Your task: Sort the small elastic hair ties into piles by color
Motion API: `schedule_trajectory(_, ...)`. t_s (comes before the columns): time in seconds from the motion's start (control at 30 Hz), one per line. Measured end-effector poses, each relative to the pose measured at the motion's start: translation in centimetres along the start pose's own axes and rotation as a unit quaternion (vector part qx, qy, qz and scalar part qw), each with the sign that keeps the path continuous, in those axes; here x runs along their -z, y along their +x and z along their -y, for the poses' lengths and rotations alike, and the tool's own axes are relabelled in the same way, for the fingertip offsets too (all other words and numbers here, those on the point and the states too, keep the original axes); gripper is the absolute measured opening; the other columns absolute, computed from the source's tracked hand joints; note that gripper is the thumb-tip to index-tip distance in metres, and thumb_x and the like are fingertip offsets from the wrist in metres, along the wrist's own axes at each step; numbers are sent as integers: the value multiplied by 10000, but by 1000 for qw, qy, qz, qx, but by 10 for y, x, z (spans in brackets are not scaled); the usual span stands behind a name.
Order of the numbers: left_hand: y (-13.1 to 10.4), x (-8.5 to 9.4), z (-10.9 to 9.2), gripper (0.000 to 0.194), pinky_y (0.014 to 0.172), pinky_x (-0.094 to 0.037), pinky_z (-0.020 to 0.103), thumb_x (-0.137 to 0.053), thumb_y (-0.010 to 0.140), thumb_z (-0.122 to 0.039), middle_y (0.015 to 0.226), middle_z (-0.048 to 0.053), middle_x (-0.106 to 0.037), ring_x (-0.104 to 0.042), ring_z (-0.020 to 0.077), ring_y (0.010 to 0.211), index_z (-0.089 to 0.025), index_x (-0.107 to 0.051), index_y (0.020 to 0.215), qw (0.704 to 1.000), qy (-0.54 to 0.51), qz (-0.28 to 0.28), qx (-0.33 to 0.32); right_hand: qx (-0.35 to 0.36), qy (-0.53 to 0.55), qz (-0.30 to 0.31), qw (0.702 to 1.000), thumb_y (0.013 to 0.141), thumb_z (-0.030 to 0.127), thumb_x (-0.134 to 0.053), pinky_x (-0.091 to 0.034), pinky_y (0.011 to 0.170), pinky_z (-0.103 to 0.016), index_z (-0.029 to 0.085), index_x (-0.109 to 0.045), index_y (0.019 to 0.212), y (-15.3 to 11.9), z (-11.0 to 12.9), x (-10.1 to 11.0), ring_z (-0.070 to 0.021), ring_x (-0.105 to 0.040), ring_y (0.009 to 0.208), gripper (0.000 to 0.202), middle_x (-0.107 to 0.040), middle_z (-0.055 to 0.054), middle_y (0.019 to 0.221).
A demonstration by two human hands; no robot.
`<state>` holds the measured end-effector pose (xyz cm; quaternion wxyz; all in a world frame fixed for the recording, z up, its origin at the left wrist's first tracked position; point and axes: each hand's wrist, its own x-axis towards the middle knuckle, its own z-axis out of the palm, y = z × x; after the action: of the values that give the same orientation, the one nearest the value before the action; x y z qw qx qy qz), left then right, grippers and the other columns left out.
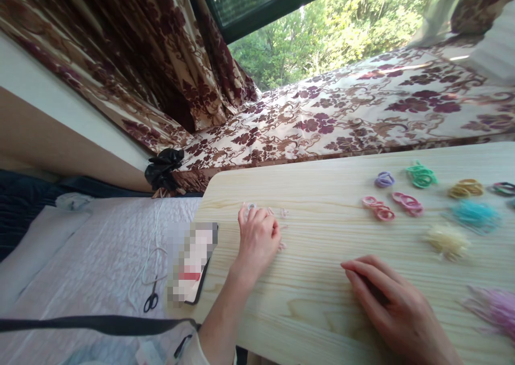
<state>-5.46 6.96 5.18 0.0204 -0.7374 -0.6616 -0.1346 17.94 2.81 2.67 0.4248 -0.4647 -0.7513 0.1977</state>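
Note:
My left hand (259, 239) rests on the table with its fingers curled down over some small pale pink pieces (282, 245), too small to name surely. A small clear-looking bit (251, 207) shows at its fingertips; the thumb is hidden, and what it pinches I cannot make out. To the right, my right hand (396, 306) lies on its side on the wood, thumb and forefinger tips together, nothing visible between them. Beyond it lie a cream pile of thin elastic bands (446, 240) and a turquoise pile of bands (475, 215). A pink-purple pile of bands (497, 308) is at the right edge.
On the pale wooden table (314, 295) are purple (384, 179), green (421, 175), red (379, 208), pink (408, 203) and mustard hair ties (465, 188). A blurred-out phone-like object (197, 260) lies at the left edge. Scissors (151, 302) lie on the bed. Floral cloth covers the sill (314, 121).

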Motion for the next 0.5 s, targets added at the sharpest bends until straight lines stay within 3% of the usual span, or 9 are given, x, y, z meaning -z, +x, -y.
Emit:
schedule_trajectory(0.23,-12,9,-9,196,1122,-306,554,-577,779,-38,790,-2,-674,-606,208,969,-218,-587,703,993,-110,-50,10,-13,-2,25,1000,910,286,-543,-549,613,-196,252,-686,896,-4,-3,0,-127,-688,708,147,-696,-18,837)
schedule_trajectory(0.5,-24,10,-22,159,891,-506,390,-551,764,-65,792,33,-637,-608,212,979,-202,-610,710,958,-277,-71,21,3,-9,5,1000,915,257,-533,-535,598,-188,243,-690,906,-2,-1,-1,-115,-681,682,157,-689,-6,813)
